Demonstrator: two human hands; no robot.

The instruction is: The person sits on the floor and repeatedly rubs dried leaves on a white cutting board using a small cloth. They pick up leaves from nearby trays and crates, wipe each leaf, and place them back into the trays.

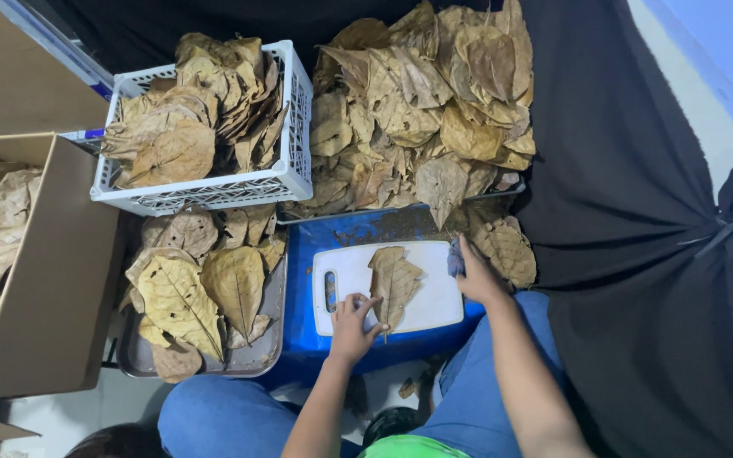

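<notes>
While the left hand (pixel 351 325) presses open fingers on a dry leaf (pixel 394 285) on the white board (pixel 430 293), the right hand (pixel 474 273) perhaps grips a bluish cloth (pixel 455 259).

Smooth white plastic board (pixel 430 293), dry papery leaf (pixel 394 284), seemingly brittle.

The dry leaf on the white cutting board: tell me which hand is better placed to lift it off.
Probably the left hand: its fingertips rest at the lower end of the dry leaf on the cutting board. The right hand sits at the board's right edge on a bluish object, apart from the leaf.
</notes>
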